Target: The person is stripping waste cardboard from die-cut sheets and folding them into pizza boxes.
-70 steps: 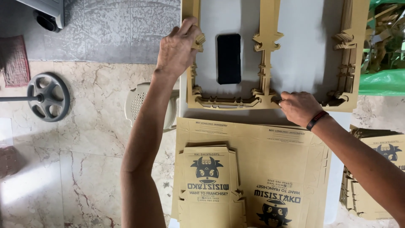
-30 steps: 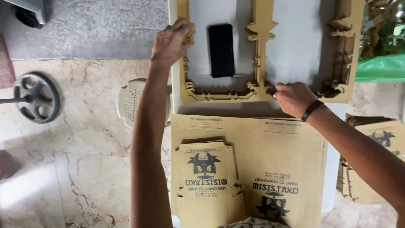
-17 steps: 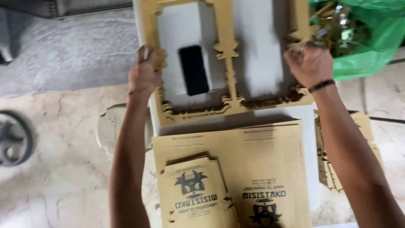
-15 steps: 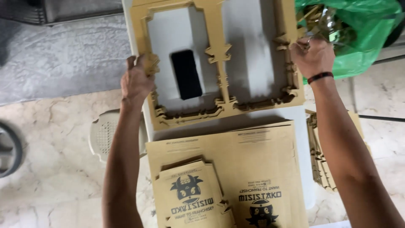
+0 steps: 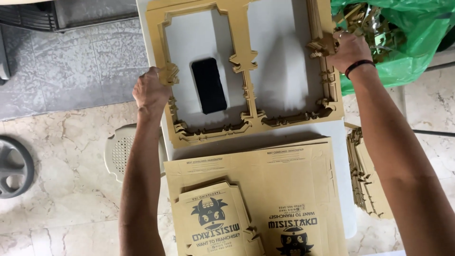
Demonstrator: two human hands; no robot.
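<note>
Both hands clenched on the brown die-cut cardboard waste frame (image 5: 246, 76): left hand (image 5: 150, 91) left edge, right hand (image 5: 348, 47) right edge, probably lifted; long axis spans between them.

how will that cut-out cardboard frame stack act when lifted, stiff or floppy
Probably somewhat floppy: the cardboard frame stack is mostly thin borders around two large openings. The left hand and right hand grip opposite sides, which suggests it needs support at both ends. Likely light, and its jagged tabs look easy to bend or tear.
</note>
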